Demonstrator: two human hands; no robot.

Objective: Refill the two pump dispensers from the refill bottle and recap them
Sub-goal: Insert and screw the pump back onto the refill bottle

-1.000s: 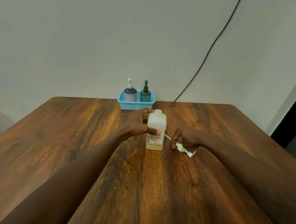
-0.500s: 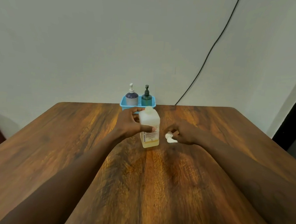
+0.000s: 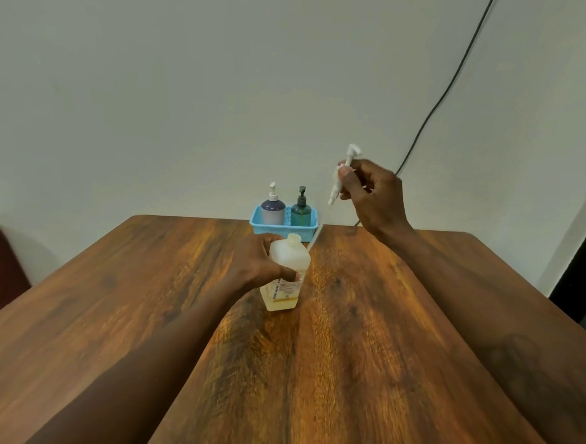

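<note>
Refill bottle [image 3: 290,260], translucent with low yellow liquid, gripped by left hand [image 3: 253,264]; right hand [image 3: 375,199] pinches white pump [image 3: 335,188].

The table [image 3: 379,364] is warm brown wood, its grain streaked dark with orange-gold bands. The refill bottle [image 3: 285,290] is cloudy white, pale yellow at the bottom, with dark lettering on a white label. The pump [image 3: 338,181] is white. The basket [image 3: 260,225] is light blue with a fine grid of holes. The left dispenser [image 3: 272,210] is dark purple with a white top, the right dispenser [image 3: 300,212] dark green. The wall [image 3: 155,93] is pale grey, the cable [image 3: 439,100] black
</note>
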